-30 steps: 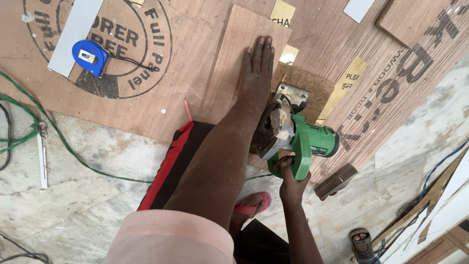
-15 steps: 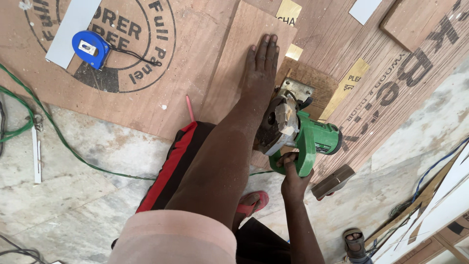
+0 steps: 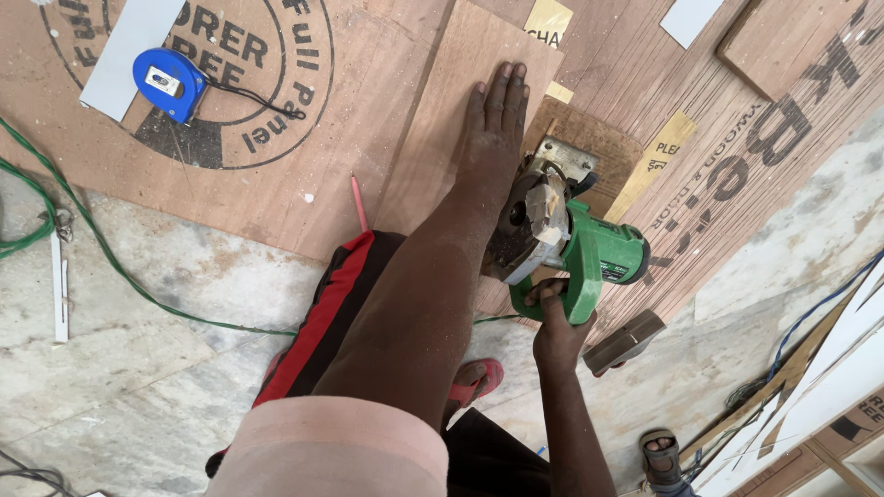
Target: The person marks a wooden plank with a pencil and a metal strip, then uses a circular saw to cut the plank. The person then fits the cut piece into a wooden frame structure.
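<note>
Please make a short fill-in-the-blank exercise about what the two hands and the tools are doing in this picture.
1. The left hand lies flat on the ____ strip.
2. The right hand grips the handle of the ____ circular saw.
3. The tape measure on the big sheet is ____.

Missing words: plywood; green; blue

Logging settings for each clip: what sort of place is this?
Probably a carpentry site or workshop floor: plywood sheets lie on stone flooring, the right hand grips a green circular saw, and a blue tape measure lies nearby.

Grey marble floor [image 3: 166, 368] w/ large printed plywood sheets [image 3: 304, 175] laid over it, daylight, green cable [image 3: 110, 267] across.
</note>
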